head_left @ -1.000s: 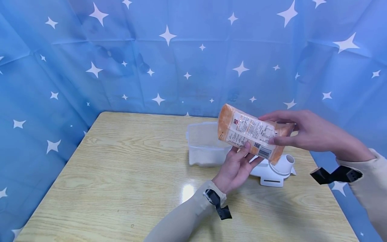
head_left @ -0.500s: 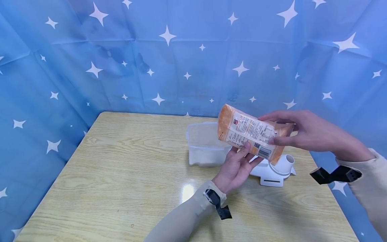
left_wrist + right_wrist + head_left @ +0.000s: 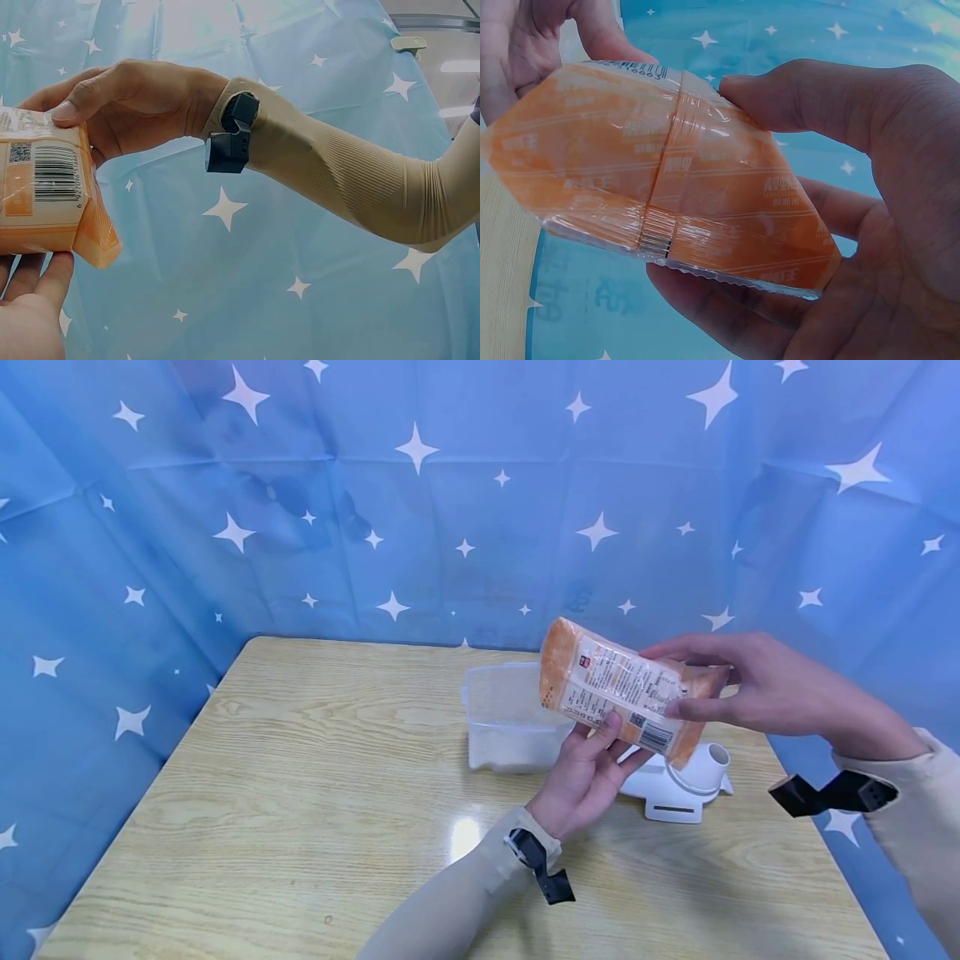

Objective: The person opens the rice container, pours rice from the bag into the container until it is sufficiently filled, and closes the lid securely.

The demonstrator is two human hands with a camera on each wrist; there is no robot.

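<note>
Packet (image 3: 615, 681) unmoved in both hands (image 3: 581, 781) (image 3: 776, 689)

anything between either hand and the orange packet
Nothing visible: the left hand holds the orange barcoded packet from below and the right hand grips its end. The clear container and white plastic part sit on the table, not between.

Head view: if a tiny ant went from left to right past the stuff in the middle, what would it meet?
Clear plastic box → orange packet → right hand.
</note>
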